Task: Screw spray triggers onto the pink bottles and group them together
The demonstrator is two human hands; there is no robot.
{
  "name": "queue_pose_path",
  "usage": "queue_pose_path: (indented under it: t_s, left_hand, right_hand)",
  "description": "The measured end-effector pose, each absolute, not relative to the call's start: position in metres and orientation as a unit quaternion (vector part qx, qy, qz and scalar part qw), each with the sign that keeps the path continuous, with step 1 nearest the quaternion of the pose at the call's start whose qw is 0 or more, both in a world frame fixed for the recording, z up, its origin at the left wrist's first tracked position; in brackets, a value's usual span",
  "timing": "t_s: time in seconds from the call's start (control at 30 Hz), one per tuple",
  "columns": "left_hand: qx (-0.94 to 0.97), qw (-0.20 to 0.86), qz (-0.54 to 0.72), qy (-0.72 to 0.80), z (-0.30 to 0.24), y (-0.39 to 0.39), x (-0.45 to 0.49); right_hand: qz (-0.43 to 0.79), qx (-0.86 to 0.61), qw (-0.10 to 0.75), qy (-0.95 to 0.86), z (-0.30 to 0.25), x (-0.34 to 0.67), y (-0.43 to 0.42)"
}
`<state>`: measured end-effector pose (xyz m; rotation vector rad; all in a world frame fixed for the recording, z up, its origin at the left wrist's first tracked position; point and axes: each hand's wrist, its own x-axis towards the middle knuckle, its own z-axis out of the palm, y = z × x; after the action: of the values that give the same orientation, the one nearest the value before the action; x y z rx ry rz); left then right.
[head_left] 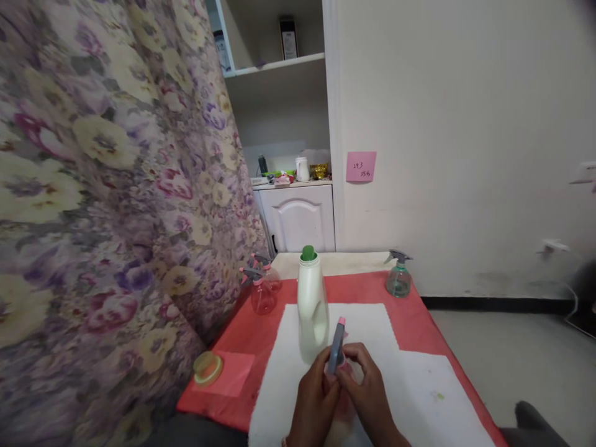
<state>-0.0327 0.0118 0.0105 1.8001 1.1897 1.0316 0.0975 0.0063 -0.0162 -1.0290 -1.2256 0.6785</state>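
Low over the front of the table, both hands are closed around one pink spray bottle (pixel 343 406). Its grey trigger head (pixel 336 347) has a pink nozzle tip pointing away from me. My left hand (pixel 313 397) pinches the grey head from the left. The fingers of my right hand (pixel 367 388) press at the neck, just below the head. Much of the bottle's body is hidden by the hands. Just beyond them stands a tall pale green jug (pixel 310 304) with a side handle; something green (pixel 308 252) sits in its open mouth.
Two pink spray bottles (pixel 263 298) stand at the back left, a green one (pixel 398 282) at the back right. A round yellowish lid (pixel 207 367) lies on pink paper (pixel 235 372). White paper (pixel 419 385) covers part of the red cloth (pixel 363 285). A floral curtain (pixel 130 186) borders the left.
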Motion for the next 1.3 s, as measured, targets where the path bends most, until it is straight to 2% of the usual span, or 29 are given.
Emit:
queue_pose_path:
  t_s: [0.33, 0.77, 1.0, 1.3]
  left_hand:
    - [0.727, 0.379, 0.401, 0.408, 0.014, 0.013, -0.044]
    - [0.716, 0.376, 0.394, 0.436, 0.031, 0.03, -0.03]
    - [0.761, 0.398, 0.317, 0.403, 0.048, 0.034, -0.038]
    - [0.752, 0.364, 0.331, 0.439, 0.026, 0.037, -0.037]
  right_hand:
    - [0.32, -0.424, 0.655, -0.537, -0.022, 0.097, 0.006]
    - [0.254, -0.447, 0.663, -0.544, -0.074, 0.089, 0.014]
    - [0.277, -0.442, 0.665, -0.535, -0.072, 0.088, 0.013]
    - [0.251, -0.457, 0.642, -0.562, -0.069, 0.091, 0.014]
